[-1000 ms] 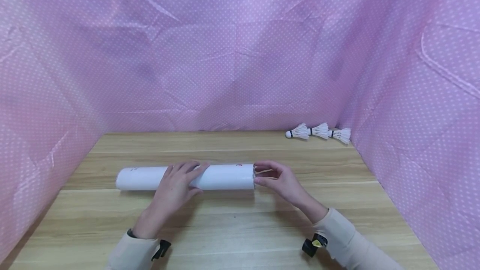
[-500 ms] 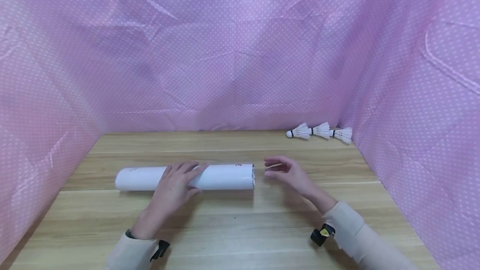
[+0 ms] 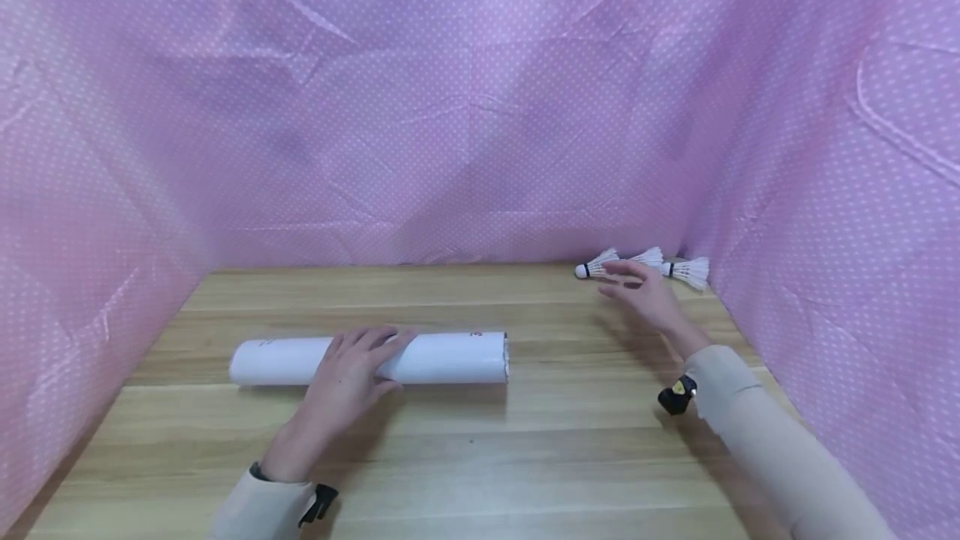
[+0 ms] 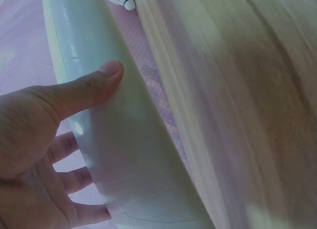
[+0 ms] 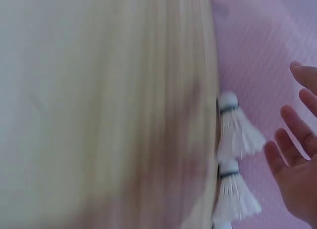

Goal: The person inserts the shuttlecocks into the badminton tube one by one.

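A long white shuttlecock tube (image 3: 453,358) lies sideways on the wooden table. My left hand (image 3: 347,382) holds it near the middle; in the left wrist view the thumb (image 4: 91,88) lies across one side and the fingers reach round the other. At the back right, three white feather shuttlecocks lie in a nested row: the front one (image 3: 588,270), a middle one (image 3: 649,256) partly behind my hand, and a rear one (image 3: 692,272). My right hand (image 3: 648,298) hovers just before them, fingers apart and loosely bent, holding nothing. What is inside the tube is hidden.
Pink dotted cloth (image 3: 465,157) hangs at the back and both sides of the table (image 3: 480,465). The shuttlecocks lie close to the table's back right corner, beside the cloth. A small black device (image 3: 677,397) is strapped to my right wrist.
My right hand has left the tube's right end and moved right and away from me to the shuttlecocks. My left hand and the tube have stayed in place.
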### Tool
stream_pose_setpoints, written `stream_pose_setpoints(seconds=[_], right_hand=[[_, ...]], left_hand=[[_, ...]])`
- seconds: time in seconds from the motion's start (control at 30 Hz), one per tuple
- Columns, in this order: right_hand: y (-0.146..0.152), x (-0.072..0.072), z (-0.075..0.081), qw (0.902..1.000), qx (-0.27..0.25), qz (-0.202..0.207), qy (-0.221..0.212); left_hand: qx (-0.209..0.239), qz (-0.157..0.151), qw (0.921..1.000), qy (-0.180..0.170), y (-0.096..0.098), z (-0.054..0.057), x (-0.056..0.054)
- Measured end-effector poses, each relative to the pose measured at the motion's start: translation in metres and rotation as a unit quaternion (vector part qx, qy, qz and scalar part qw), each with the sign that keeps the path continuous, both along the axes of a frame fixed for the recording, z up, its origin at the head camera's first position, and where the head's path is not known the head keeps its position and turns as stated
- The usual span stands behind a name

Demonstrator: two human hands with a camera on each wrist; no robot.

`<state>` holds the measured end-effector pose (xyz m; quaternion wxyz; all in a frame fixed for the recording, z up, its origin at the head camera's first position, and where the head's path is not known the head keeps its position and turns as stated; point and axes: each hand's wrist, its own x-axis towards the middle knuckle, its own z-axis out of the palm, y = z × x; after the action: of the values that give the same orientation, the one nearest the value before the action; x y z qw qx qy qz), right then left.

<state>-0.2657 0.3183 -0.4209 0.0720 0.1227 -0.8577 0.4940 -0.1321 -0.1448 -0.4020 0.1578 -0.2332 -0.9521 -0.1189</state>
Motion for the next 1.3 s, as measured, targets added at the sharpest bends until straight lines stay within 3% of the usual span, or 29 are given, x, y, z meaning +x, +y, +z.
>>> stream_pose_setpoints(seconds=[0.23, 0.4, 0.63, 1.0, 1.3], right_hand=[[0.023, -0.029, 0.0, 0.9949, 0.096, -0.018, 0.026], [0.025, -0.038, -0.005, 0.9907, 0.134, 0.003, 0.021], [0.024, -0.049, -0.011, 0.9764, 0.205, 0.016, 0.066], [0.022, -0.05, -0.009, 0.9692, 0.244, 0.02, 0.031], [0.01, -0.043, -0.011, 0.9628, 0.266, 0.024, 0.039]], left_hand=[[0.001, 0.003, 1.0, -0.005, 0.001, -0.002, -0.002], [0.003, -0.001, 1.0, 0.0, 0.001, -0.002, -0.003], [0.007, -0.006, 1.0, -0.001, 0.001, -0.001, -0.003], [0.005, -0.003, 0.9999, -0.016, 0.003, 0.001, -0.003], [0.007, -0.005, 0.9999, -0.01, 0.002, 0.001, -0.004]])
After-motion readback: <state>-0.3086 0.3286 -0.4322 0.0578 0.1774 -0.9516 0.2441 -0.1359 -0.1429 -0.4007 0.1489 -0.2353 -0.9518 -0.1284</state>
